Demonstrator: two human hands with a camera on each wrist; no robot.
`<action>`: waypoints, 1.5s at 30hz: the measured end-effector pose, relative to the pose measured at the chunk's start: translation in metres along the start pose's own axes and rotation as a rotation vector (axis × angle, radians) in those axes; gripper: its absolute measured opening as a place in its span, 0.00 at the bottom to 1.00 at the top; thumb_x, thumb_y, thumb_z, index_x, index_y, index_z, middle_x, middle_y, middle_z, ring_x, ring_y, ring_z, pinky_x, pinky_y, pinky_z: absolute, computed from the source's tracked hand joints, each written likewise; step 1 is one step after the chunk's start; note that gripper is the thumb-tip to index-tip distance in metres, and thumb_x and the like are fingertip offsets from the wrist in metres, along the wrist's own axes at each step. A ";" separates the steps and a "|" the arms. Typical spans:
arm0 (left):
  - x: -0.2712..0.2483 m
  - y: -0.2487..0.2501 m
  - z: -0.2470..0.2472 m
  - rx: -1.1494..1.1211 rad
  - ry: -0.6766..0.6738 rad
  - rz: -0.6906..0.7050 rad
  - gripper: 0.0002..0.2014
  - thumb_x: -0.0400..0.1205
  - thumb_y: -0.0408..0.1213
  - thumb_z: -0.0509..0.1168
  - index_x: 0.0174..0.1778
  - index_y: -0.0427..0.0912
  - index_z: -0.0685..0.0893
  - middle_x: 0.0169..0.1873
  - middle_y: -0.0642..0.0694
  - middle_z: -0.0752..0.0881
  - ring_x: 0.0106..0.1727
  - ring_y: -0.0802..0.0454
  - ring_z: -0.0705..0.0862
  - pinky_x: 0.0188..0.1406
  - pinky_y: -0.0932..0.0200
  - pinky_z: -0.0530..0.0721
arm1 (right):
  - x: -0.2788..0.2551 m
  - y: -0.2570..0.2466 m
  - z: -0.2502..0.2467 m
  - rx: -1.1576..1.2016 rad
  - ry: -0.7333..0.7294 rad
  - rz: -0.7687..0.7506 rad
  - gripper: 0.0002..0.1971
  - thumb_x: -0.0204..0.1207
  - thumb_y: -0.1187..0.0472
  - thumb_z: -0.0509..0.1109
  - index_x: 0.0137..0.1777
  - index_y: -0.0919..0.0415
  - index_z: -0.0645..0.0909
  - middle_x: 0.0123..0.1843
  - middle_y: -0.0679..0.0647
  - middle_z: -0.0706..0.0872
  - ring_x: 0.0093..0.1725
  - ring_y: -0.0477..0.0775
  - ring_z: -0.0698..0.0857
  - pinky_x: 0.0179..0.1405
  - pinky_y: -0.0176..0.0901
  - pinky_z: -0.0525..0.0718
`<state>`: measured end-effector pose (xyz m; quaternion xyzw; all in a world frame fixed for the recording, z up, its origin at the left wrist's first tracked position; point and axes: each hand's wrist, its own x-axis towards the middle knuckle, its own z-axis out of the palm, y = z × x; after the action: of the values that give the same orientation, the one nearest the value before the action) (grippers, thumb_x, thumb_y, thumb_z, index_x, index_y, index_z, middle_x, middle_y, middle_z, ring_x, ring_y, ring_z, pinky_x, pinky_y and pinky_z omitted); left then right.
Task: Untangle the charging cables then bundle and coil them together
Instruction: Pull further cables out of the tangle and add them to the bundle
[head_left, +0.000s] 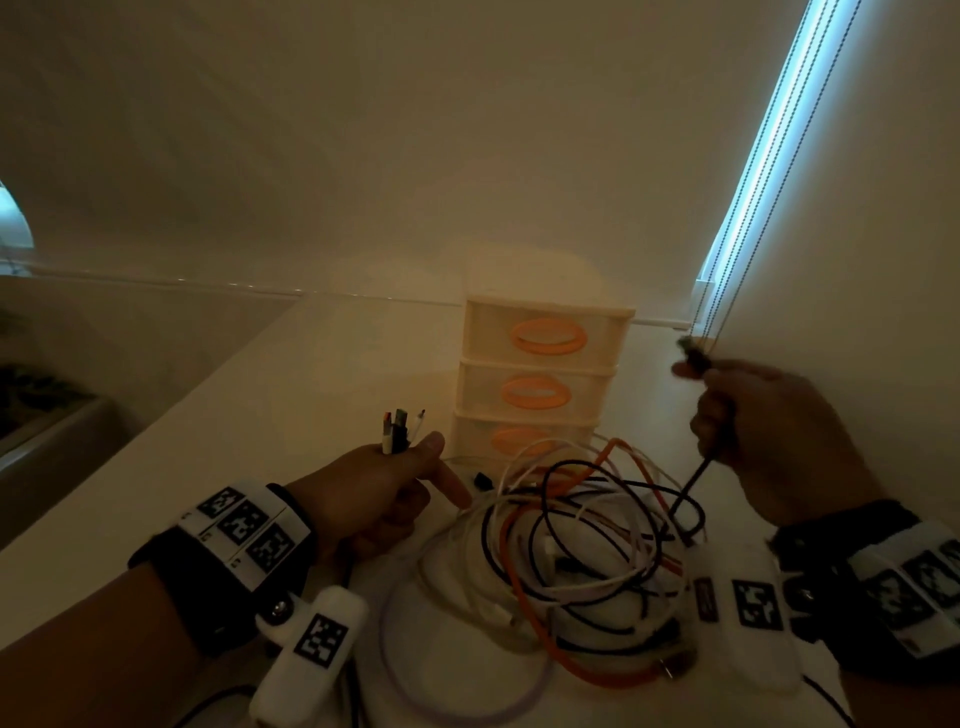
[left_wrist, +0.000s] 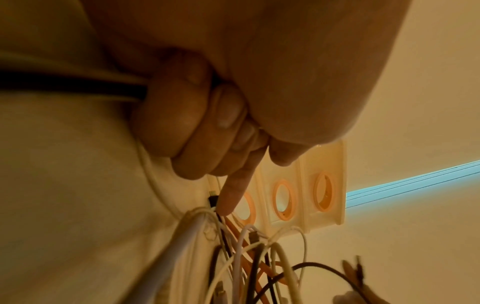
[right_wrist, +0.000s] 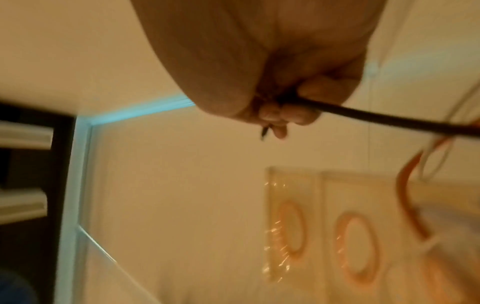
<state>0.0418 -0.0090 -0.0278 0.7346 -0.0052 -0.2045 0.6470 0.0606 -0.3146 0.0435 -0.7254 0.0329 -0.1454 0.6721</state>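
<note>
A tangle of white, black and orange charging cables (head_left: 571, 545) lies on the white table (head_left: 270, 415) between my hands. My left hand (head_left: 384, 488) grips a bunch of cable ends whose plugs (head_left: 397, 434) stick up above the fist; its index finger (left_wrist: 233, 193) points down at the pile. Raised at the right, my right hand (head_left: 753, 415) grips a black cable (head_left: 691, 486) near its plug (head_left: 688, 348), and the cable runs down into the tangle. In the right wrist view the black cable (right_wrist: 389, 120) leaves the curled fingers to the right.
A small cream drawer unit with orange oval handles (head_left: 545, 374) stands just behind the tangle. A wall and window blind cords (head_left: 748, 208) are at the back right. The table's left edge (head_left: 156, 421) drops off beside my left arm.
</note>
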 end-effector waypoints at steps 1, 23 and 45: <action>-0.001 0.000 0.000 -0.005 -0.003 0.006 0.32 0.85 0.61 0.52 0.54 0.38 0.91 0.26 0.47 0.57 0.24 0.53 0.51 0.19 0.65 0.54 | -0.007 -0.006 0.002 0.123 -0.011 -0.058 0.13 0.86 0.64 0.59 0.57 0.62 0.86 0.29 0.52 0.76 0.30 0.51 0.75 0.33 0.43 0.74; -0.041 0.023 0.029 -0.448 0.016 0.276 0.13 0.80 0.47 0.64 0.32 0.46 0.76 0.22 0.51 0.59 0.20 0.57 0.53 0.18 0.66 0.50 | -0.075 0.019 0.115 -0.391 -0.311 -0.842 0.07 0.77 0.63 0.76 0.45 0.54 0.79 0.32 0.44 0.81 0.30 0.44 0.81 0.27 0.40 0.80; -0.032 0.024 -0.002 -0.783 0.122 0.356 0.14 0.89 0.42 0.54 0.43 0.42 0.80 0.20 0.53 0.58 0.16 0.59 0.56 0.11 0.68 0.52 | -0.044 0.020 0.071 -0.674 -0.601 -0.533 0.13 0.76 0.51 0.77 0.56 0.40 0.76 0.38 0.46 0.87 0.37 0.43 0.86 0.40 0.46 0.86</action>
<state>0.0192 -0.0024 0.0044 0.4321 -0.0155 -0.0323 0.9011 0.0400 -0.2378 0.0123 -0.8943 -0.3020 -0.0782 0.3208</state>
